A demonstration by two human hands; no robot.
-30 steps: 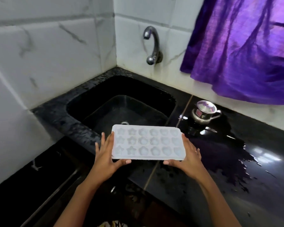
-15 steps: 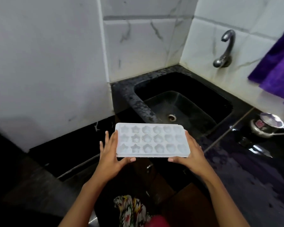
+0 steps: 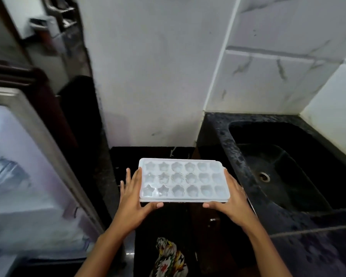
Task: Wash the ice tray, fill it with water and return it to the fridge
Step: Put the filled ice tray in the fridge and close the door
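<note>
- Two hands held the ice tray (image 3: 183, 179) level, between the fridge (image 3: 38, 136) at left and the sink (image 3: 224, 136) at right.
- The left hand (image 3: 131, 198) gripped the left end, fingers slightly spread; the right hand (image 3: 235, 198) gripped the right end, fingers together; both thumbs hooked the near edge.

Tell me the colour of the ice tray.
The ice tray is white, with star and rounded cups; seen best in the head view.
</note>
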